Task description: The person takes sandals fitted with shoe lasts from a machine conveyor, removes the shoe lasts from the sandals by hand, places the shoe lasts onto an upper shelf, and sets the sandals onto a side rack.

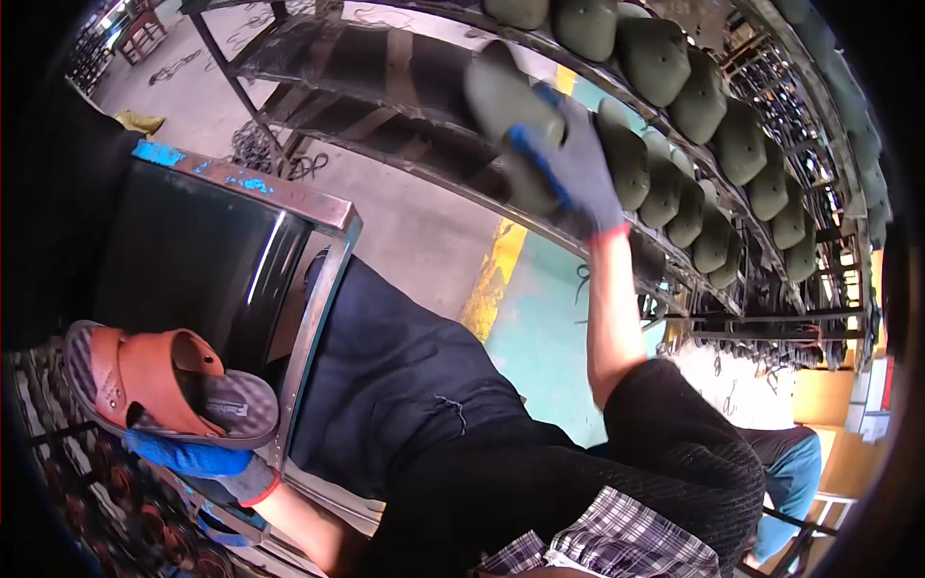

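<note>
A brown sandal (169, 385) with a dark patterned footbed rests on my left hand (207, 465), which wears a grey glove with a blue palm. My fingers are under its sole, at the lower left. Farther up, my right hand (568, 159), in a matching glove, grips an olive-green shoe last (511, 96), slightly blurred. A second green shape (530, 183) shows below that hand; whether it is held too I cannot tell. Just right of the hand, more green lasts (626, 154) stand in rows on a rack.
A metal-framed stand (279, 197) with a dark panel is at the left. Dark shelves (356, 72) reach across the top beside the rack (540, 226). A yellow line (496, 279) marks the floor. Another person's leg (792, 482) shows at the lower right.
</note>
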Action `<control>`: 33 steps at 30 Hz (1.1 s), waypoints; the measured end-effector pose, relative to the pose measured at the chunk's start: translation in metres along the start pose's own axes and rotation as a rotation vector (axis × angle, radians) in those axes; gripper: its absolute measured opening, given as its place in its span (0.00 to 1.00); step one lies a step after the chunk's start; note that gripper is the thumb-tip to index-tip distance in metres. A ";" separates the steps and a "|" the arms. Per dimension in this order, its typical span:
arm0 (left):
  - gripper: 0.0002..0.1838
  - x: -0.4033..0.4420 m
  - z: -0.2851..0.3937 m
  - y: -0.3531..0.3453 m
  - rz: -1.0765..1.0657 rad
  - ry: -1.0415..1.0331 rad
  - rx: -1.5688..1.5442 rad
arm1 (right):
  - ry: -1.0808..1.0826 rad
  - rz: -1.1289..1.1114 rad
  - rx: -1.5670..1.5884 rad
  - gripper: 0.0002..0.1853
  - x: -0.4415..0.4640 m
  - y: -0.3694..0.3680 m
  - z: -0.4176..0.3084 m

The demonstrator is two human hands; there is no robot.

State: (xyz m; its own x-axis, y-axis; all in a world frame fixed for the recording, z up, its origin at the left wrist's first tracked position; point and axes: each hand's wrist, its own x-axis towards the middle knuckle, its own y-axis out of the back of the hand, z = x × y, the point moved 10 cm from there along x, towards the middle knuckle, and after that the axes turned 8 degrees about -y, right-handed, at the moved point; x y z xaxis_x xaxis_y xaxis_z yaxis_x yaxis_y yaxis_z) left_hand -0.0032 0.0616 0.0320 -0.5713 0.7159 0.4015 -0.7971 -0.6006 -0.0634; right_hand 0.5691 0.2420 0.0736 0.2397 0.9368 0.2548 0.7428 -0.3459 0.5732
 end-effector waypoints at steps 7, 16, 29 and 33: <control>0.40 -0.016 -0.006 -0.004 0.004 0.045 0.042 | 0.048 0.540 -1.176 0.25 0.010 0.007 0.039; 0.37 -0.034 -0.008 0.006 0.200 0.240 -0.262 | 0.385 -0.816 0.441 0.54 -0.232 -0.206 -0.202; 0.26 -0.365 0.070 0.327 1.114 0.350 0.076 | 0.655 -2.060 0.421 0.34 -0.433 -0.261 -0.326; 0.35 -0.348 0.095 0.485 0.982 0.684 0.700 | 0.736 -1.765 0.328 0.30 -0.400 -0.292 -0.309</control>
State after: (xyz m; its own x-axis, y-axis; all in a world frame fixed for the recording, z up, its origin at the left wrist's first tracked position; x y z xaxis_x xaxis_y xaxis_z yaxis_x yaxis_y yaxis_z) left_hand -0.1722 -0.5121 -0.0520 -0.9785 -0.1917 -0.0762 0.1303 -0.8605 0.4925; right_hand 0.0633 -0.0475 0.0450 -0.9945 -0.0676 -0.0796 -0.0933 0.9174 0.3869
